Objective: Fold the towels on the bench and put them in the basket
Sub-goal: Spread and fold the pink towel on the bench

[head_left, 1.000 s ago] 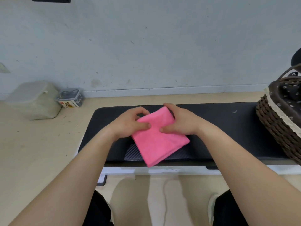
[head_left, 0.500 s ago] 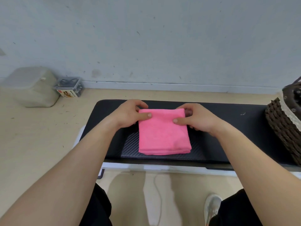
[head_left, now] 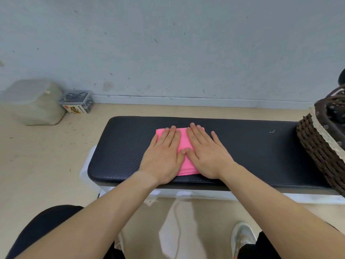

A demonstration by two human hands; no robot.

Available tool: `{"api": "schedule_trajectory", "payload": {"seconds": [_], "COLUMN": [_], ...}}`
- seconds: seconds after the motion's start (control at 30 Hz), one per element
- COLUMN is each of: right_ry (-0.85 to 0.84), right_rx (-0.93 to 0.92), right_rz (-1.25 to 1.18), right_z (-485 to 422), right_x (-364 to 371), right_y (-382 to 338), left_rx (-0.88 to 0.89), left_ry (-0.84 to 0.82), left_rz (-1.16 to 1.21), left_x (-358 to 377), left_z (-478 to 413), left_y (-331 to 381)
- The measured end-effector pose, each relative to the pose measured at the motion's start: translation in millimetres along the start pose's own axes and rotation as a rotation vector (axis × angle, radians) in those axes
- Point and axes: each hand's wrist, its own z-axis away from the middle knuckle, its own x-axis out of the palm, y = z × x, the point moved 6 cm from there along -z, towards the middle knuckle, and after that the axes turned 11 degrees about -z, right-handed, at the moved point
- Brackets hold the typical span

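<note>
Now flattening pink towel [head_left: 183,141] under left hand [head_left: 162,157] and right hand [head_left: 208,156], both splayed flat.
Could unfold if lifted loosely toward basket [head_left: 317,148], well right of right hand.

the towel [head_left: 183,140] lies mid surface [head_left: 252,146] with left grip [head_left: 164,157] and right grip [head_left: 207,156] side by side on it, basket [head_left: 317,146] at the right end, tub [head_left: 33,103] and box [head_left: 77,102] on the floor [head_left: 46,156] back-left.

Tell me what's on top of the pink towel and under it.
Left hand and right hand lie flat on the towel, covering most of it. Under it is the bench; anything inside the folds is hidden.
</note>
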Motion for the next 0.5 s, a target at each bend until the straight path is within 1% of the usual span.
{"api": "schedule_trajectory", "payload": {"seconds": [0.07, 0.1, 0.17, 0.2, 0.23, 0.27, 0.33, 0.37, 0.43, 0.5], "right_ry": [-0.01, 0.001, 0.108, 0.185, 0.238, 0.249, 0.176, 0.131, 0.093, 0.09], "right_rx": [-0.017, -0.035, -0.065, -0.056, -0.02, 0.027, 0.108, 0.13, 0.142, 0.166], "right_rz": [-0.062, -0.104, -0.212, -0.258, -0.289, -0.312, -0.356, -0.385, -0.446, -0.512], "right_z": [1.7, 1.5, -0.2, -1.4, -2.3, -3.5, -7.7, -10.2, -15.8, -19.9], "right_x": [-1.4, -4.5, -19.5, -28.7, -36.0, -40.5, -41.9, -41.4, -44.2, -49.7], "right_y": [-0.1, 0.5, 4.2, 8.6, 13.3, 17.7, 23.4, 24.5, 25.5, 26.5], "left_rx": [0.034, 0.041, -0.009, -0.061, -0.11, -0.161, -0.274, -0.325, -0.377, -0.368], "left_ry": [-0.014, 0.001, 0.091, 0.136, 0.15, 0.114, -0.053, -0.121, -0.177, -0.203], "left_rz": [0.079, 0.164, 0.366, 0.409, 0.39, 0.332, 0.217, 0.203, 0.254, 0.357], "left_x": [-5.8, -12.1, -29.8, -37.2, -42.5, -43.4, -35.8, -32.1, -28.6, -28.3], "left_z": [-0.5, -1.6, -5.3, -7.6, -9.2, -10.6, -10.7, -10.4, -13.4, -17.8], "left_y": [-4.3, -9.5, -27.8, -39.0, -48.0, -54.4, -62.8, -65.9, -71.2, -71.8]}}
